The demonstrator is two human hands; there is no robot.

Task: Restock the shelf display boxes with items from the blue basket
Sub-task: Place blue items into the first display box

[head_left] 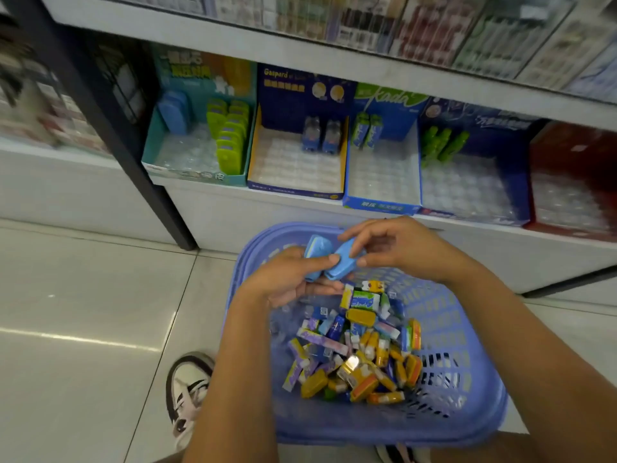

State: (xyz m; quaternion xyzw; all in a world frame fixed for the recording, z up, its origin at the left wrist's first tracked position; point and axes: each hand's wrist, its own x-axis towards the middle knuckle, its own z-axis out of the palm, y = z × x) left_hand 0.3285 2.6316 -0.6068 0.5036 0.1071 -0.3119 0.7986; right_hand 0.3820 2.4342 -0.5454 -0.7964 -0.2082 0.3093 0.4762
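- We see tiled floor (83, 295) lying wide and open to the left of the basket, with a shoe (188, 392) at its near-left corner.
- The shelf unit (233, 208) stands just beyond the basket's far rim and carries a row of display boxes (152, 138) with clear trays showing.
- The blue basket (450, 329) sits between our forearms, with a heap of small packets (360, 355) in its middle.
- Our left hand (290, 279) lies palm up over the far-left rim; its fingers cradle two blue cases (317, 250), thumb on top.
- Our right hand (400, 248), palm down, pinches the right-hand case (342, 265) between thumb and forefinger.
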